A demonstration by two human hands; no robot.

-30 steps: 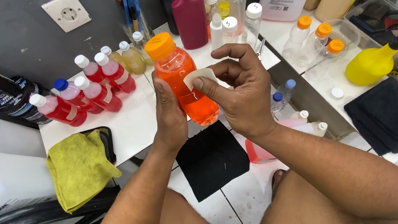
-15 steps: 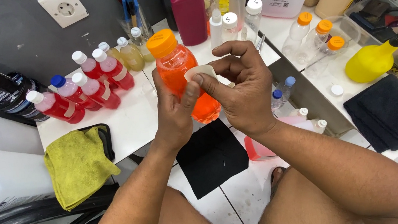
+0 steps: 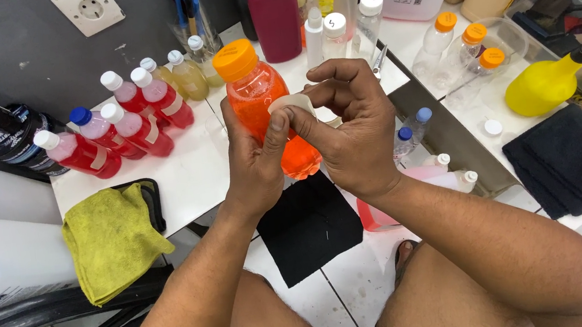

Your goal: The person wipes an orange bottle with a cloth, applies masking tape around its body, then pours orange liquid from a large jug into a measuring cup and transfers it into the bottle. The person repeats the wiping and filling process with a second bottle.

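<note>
With the left hand [image 3: 255, 162] closed around the orange bottle [image 3: 266, 107], the right hand [image 3: 355, 133] pinching the white label [image 3: 291, 103] just beside should press it down smoothly, edge first.

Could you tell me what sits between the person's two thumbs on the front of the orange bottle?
In the head view, a small whitish label or sticker is pinched there, against the orange bottle, which the left hand and right hand both hold.

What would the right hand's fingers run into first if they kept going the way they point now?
The orange bottle: the right hand fingers already pinch a white label against it, with the left hand thumb alongside.
</note>
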